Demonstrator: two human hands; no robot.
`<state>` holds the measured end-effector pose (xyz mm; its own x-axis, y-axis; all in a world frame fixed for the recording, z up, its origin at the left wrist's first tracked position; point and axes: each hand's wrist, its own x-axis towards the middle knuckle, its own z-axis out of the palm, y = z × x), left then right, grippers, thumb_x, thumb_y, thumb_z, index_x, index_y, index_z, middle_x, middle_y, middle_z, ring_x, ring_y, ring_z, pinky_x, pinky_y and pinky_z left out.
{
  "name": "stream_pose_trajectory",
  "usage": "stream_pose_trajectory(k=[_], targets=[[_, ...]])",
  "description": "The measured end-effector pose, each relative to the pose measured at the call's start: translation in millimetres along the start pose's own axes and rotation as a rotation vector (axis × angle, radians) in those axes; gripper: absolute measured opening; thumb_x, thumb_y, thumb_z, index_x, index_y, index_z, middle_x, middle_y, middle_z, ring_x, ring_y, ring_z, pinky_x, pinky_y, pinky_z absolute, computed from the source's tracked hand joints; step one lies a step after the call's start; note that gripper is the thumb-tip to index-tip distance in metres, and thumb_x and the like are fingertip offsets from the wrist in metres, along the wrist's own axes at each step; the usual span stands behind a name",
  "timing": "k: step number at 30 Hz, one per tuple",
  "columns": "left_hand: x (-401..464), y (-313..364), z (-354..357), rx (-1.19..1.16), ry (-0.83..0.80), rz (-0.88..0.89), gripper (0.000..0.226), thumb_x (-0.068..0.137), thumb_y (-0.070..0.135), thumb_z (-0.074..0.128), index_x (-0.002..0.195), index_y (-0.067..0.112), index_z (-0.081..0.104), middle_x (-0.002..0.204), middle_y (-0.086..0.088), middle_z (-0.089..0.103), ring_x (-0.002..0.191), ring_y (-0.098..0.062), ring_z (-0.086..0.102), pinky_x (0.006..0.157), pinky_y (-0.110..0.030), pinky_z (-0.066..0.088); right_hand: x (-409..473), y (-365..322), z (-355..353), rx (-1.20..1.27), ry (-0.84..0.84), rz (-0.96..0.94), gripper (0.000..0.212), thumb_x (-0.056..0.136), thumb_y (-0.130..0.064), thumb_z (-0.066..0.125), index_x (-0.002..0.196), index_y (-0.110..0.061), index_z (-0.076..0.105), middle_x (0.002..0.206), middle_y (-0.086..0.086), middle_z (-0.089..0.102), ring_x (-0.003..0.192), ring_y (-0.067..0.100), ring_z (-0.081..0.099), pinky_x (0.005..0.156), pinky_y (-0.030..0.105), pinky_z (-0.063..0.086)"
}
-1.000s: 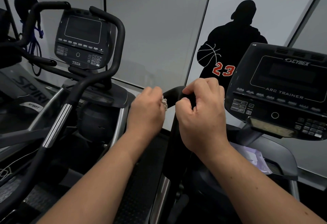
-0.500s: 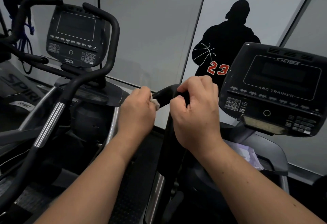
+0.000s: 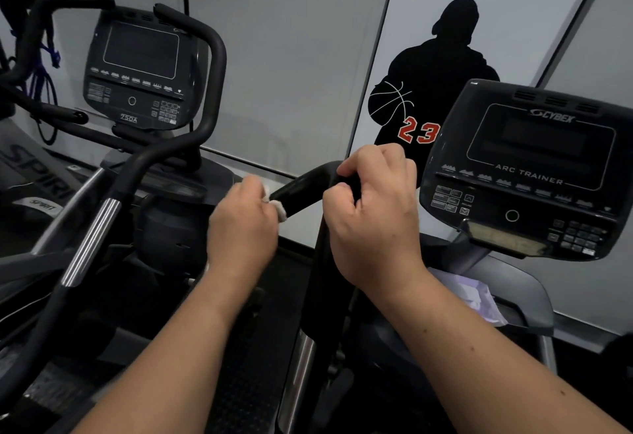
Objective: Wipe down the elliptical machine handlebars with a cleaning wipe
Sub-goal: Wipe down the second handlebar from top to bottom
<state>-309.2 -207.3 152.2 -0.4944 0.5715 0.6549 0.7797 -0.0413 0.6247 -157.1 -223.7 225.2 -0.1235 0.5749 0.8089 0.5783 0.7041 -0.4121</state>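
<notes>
In the centre of the frame our left hand (image 3: 241, 224) holds the white cleaning wipe (image 3: 278, 208) bunched in its closed fingers, pressed against the free end of the black handlebar (image 3: 301, 190), while our right hand (image 3: 373, 214) has its fingers wrapped tight around the bend of that same bar to steady it. To do this pass well, we judge we should keep the right-hand brace firm, wrap the wipe fully round the grip rather than dabbing one side, and twist as we draw it along. We count two hands, one wipe, two consoles: the Arc Trainer console (image 3: 534, 166) at the right and another console (image 3: 140, 67) at the upper left.
</notes>
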Motion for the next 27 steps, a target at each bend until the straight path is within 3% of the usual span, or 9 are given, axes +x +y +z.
stream_pose_trajectory(k=[3,7,11,15,19,23,27], targets=[[-11.4,9.4,4.0,0.018,-0.058,0.14,0.007,0.086,0.009,0.059,0.085,0.008,0.052,0.081,-0.012,0.055,0.075,-0.04,0.054,0.063,-0.039,0.034,0.3,0.4,-0.5,0.005,0.004,0.014,0.026,0.074,-0.029,0.039,0.084,-0.013,0.057,0.094,-0.001,0.049,0.089,0.021,0.042,0.079,0.035,0.04],[2.3,-10.9,-1.1,-0.02,-0.006,-0.052,0.012,0.088,0.012,0.056,0.082,0.013,0.046,0.082,-0.008,0.056,0.078,-0.038,0.054,0.063,-0.039,0.033,-0.8,-1.0,-2.3,0.015,-0.017,0.029,0.019,0.075,-0.024,0.043,0.084,-0.013,0.056,0.094,-0.002,0.049,0.091,0.021,0.043,0.079,0.035,0.041],[-16.2,1.5,3.3,-0.007,-0.047,0.16,0.01,0.086,0.019,0.051,0.082,0.01,0.051,0.077,-0.007,0.052,0.07,-0.035,0.051,0.061,-0.035,0.032,-0.4,-1.0,-2.4,0.012,-0.015,0.027,0.022,0.075,-0.026,0.041,0.084,-0.013,0.057,0.094,-0.001,0.049,0.092,0.022,0.043,0.079,0.034,0.039],[3.8,-13.8,-0.8,-0.078,-0.027,-0.104,0.01,0.088,0.015,0.056,0.082,0.014,0.048,0.082,-0.004,0.057,0.077,-0.034,0.053,0.065,-0.038,0.036,-0.5,-2.0,-2.0,0.02,-0.021,0.026,0.019,0.075,-0.022,0.044,0.083,-0.012,0.057,0.094,0.0,0.05,0.092,0.023,0.043,0.078,0.032,0.037],[-12.4,-2.3,0.6,-0.02,-0.07,0.107,0.01,0.088,0.011,0.059,0.084,0.011,0.05,0.081,-0.008,0.055,0.073,-0.034,0.051,0.063,-0.04,0.038,-0.7,-2.1,-3.2,0.013,-0.023,0.024,0.02,0.076,-0.025,0.042,0.084,-0.013,0.056,0.094,-0.001,0.049,0.092,0.022,0.043,0.077,0.031,0.036],[4.2,-23.3,-3.3,-0.069,-0.027,-0.11,0.008,0.089,0.012,0.057,0.084,0.013,0.051,0.085,-0.007,0.059,0.081,-0.036,0.054,0.066,-0.04,0.038,-0.4,-3.5,-3.4,0.01,-0.036,0.028,0.016,0.076,-0.022,0.044,0.082,-0.013,0.055,0.092,-0.001,0.049,0.091,0.021,0.043,0.076,0.03,0.035],[-9.5,-3.4,-0.5,-0.054,-0.077,0.118,0.006,0.089,0.011,0.059,0.086,0.01,0.055,0.085,-0.007,0.057,0.076,-0.03,0.052,0.065,-0.041,0.041,-0.5,-3.0,-4.1,0.018,-0.028,0.027,0.015,0.077,-0.021,0.045,0.082,-0.013,0.056,0.092,-0.001,0.049,0.091,0.021,0.043,0.076,0.031,0.036]])
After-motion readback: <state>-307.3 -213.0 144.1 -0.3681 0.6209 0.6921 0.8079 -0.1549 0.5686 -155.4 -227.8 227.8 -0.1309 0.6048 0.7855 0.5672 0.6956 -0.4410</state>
